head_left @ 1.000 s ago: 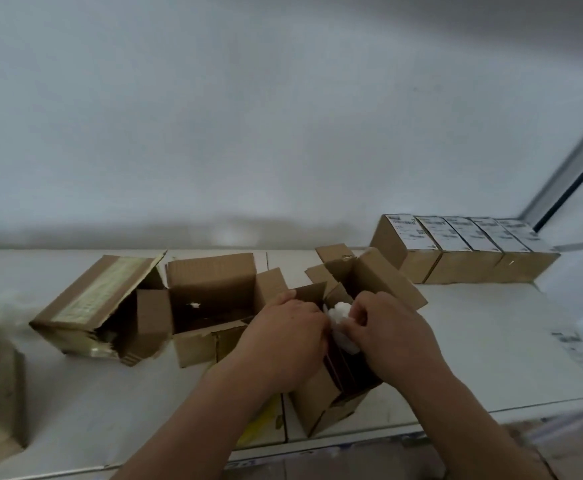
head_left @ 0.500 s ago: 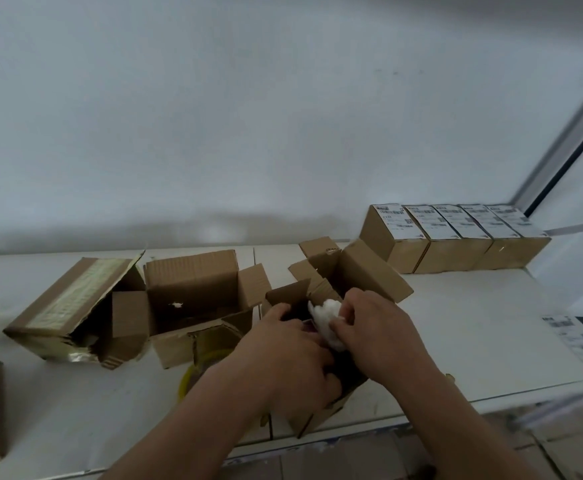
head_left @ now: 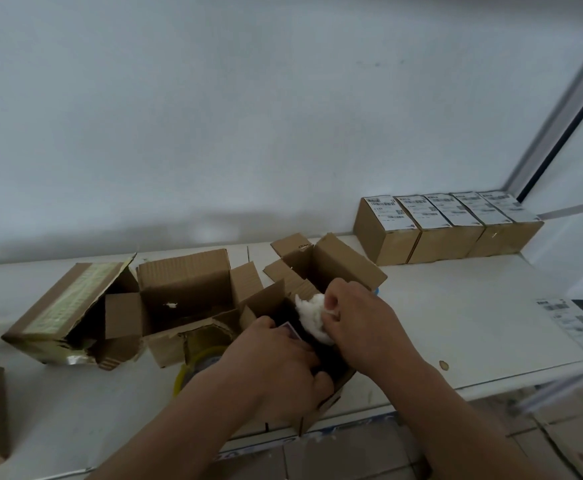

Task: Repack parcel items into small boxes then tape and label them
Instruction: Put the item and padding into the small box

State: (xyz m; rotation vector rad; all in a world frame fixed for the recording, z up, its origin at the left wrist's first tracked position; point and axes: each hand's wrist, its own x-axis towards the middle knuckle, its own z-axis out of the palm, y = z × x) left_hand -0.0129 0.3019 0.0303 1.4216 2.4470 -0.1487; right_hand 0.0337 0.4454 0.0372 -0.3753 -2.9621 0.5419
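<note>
I'm looking at a white counter (head_left: 456, 306) running along a plain pale wall (head_left: 248, 116). Right of the counter, a grey-and-black window frame (head_left: 560, 133) slants upward. Below the counter's front edge, brownish floor tiles (head_left: 369, 455) show. Soft, even light.

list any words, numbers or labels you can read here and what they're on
Nothing can be read.
Five labelled boxes: printed shipping labels with barcodes, too blurred.
Loose label sheet on the table's right: print too blurred.
Purple item in the open box: no text made out.
</note>
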